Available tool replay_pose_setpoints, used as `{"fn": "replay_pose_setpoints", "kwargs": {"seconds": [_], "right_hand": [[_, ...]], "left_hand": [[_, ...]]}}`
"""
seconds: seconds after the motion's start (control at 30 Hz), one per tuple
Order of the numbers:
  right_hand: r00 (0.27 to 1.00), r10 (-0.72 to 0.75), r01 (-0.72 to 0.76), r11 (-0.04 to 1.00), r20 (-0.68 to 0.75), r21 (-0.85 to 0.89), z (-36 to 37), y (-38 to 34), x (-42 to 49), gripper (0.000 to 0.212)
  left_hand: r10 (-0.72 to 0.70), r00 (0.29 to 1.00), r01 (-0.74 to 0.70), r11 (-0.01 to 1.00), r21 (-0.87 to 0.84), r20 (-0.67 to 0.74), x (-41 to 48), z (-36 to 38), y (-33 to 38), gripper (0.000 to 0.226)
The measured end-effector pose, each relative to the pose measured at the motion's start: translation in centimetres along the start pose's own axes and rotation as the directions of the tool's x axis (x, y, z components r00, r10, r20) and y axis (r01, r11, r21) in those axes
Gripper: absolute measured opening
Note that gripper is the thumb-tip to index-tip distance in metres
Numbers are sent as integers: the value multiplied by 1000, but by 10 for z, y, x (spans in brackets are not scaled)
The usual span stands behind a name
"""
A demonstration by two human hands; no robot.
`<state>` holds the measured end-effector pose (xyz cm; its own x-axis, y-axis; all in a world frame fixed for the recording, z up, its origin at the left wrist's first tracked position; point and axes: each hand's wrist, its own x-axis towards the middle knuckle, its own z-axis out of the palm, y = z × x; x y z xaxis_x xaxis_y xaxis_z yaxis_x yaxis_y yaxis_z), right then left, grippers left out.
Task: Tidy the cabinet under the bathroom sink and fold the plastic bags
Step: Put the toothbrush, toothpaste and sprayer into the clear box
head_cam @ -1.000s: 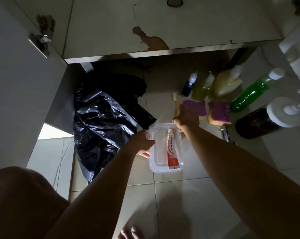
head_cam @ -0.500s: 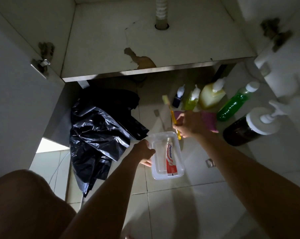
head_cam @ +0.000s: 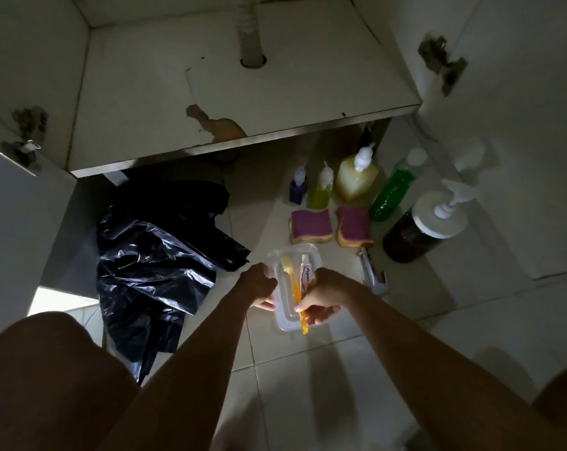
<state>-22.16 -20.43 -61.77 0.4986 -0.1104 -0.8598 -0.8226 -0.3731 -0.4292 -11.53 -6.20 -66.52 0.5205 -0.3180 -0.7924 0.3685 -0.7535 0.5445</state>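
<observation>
Now the left hand (head_cam: 259, 284) grips a clear rectangular plastic box (head_cam: 284, 315) on the glossy tiled floor (head_cam: 308, 385). The right hand (head_cam: 321, 296) pinches a translucent orange toothbrush (head_cam: 294, 284) over it. Crinkled black plastic bags (head_cam: 151, 265) lie just left, by the chipped cabinet (head_cam: 177, 109).

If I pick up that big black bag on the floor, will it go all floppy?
Probably yes. The black bag lies crumpled in loose folds, so it should droop and change shape when lifted. It looks thin and fairly flat, so it is likely very light. Its shiny surface might feel a bit slippery.
</observation>
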Motion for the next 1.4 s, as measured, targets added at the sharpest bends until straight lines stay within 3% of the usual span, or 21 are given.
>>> {"fn": "replay_pose_setpoints", "kwargs": {"seconds": [0.1, 0.2, 0.27, 0.33, 0.47, 0.57, 0.7, 0.8, 0.9, 1.0, 1.07, 1.17, 1.3, 1.4], "right_hand": [[992, -76, 77, 997, -101, 0, 13, 10, 6, 35], [894, -127, 115, 992, -429, -54, -2, 27, 18, 39], [788, -105, 7, 987, -607, -163, -24, 41, 14, 35], [726, -53, -112, 975, -685, -194, -43, 60, 8, 38], [749, 185, -312, 946, -636, -92, -51, 95, 6, 58], [729, 227, -283, 959, -646, 17, -42, 106, 13, 62], [704, 241, -234, 967, -668, 103, -34, 110, 17, 62], [697, 180, -144, 983, -694, 110, -35, 109, 9, 57], [700, -6, 101, 991, -714, 91, -43, 100, -6, 46], [822, -190, 231, 973, -537, 8, -52, 76, -20, 46], [893, -241, 222, 970, -380, -95, -51, 55, -26, 43], [929, -245, 174, 950, -277, -258, -36, 26, -21, 42], [886, -162, 33, 957, -435, -288, -3, 10, 7, 52], [830, -150, -43, 943, -537, -330, 13, 8, 15, 62]], "left_hand": [[8, 1000, -9, 1000, 19, 15, 7, 0, -5, 40], [10, 1000, -10, 1000, 17, 12, 10, 0, -8, 41], [14, 1000, -14, 999, 46, 10, 10, 2, -7, 40], [16, 1000, -16, 998, 61, 6, 10, 4, -4, 40], [66, 998, -65, 984, 164, 0, 13, 11, -5, 42], [100, 995, -95, 958, 270, -6, 15, 15, -9, 43], [97, 995, -94, 954, 286, 2, 16, 15, -13, 47], [95, 996, -90, 949, 304, -1, 15, 14, -14, 48], [83, 997, -80, 955, 287, 2, 14, 13, -15, 50], [68, 998, -68, 964, 257, 10, 20, 13, -17, 48], [71, 997, -71, 966, 248, 6, 19, 13, -16, 48], [64, 998, -65, 976, 206, 7, 14, 14, -13, 51], [69, 998, -68, 975, 210, 4, 30, 15, -21, 68], [70, 997, -73, 979, 189, 20, 27, 14, -19, 54]]}}
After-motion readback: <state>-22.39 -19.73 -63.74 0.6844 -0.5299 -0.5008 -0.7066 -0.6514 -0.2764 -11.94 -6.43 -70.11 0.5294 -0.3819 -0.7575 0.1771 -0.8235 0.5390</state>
